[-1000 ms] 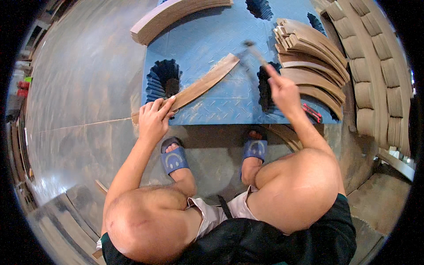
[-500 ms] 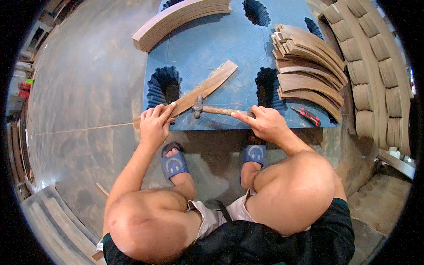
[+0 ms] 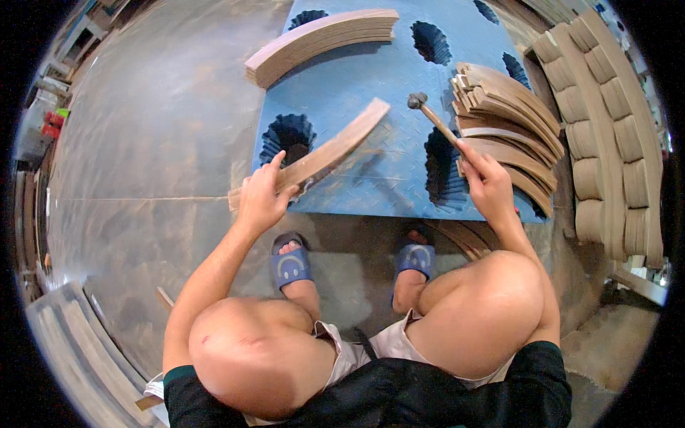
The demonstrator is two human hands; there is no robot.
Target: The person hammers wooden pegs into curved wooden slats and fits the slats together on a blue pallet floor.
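My left hand (image 3: 267, 194) grips the near end of a curved wooden strip (image 3: 332, 157). Its thumb and fingers press on the strip's two edges, and the index finger points forward. The strip lies at a slant over a blue plastic pallet (image 3: 357, 85), its near end reaching past the pallet's left side. My right hand (image 3: 488, 178) is closed around the handle of a hammer (image 3: 440, 125). The hammer is raised clear of the strip, its dark head up and to the left, beside the loose curved strips (image 3: 510, 153) at the pallet's right.
A neat stack of curved strips (image 3: 321, 43) sits at the pallet's far left. The pallet has several deep ribbed holes (image 3: 446, 167). Tall bundles of curved wood (image 3: 606, 128) stand at the far right. More strips (image 3: 467, 239) lie on the floor by the pallet's near right edge.
My right hand has lifted the hammer off the strip and swung it up and to the right. My left hand still holds the strip, its index finger now raised. The right hand now hides most of the red knife.
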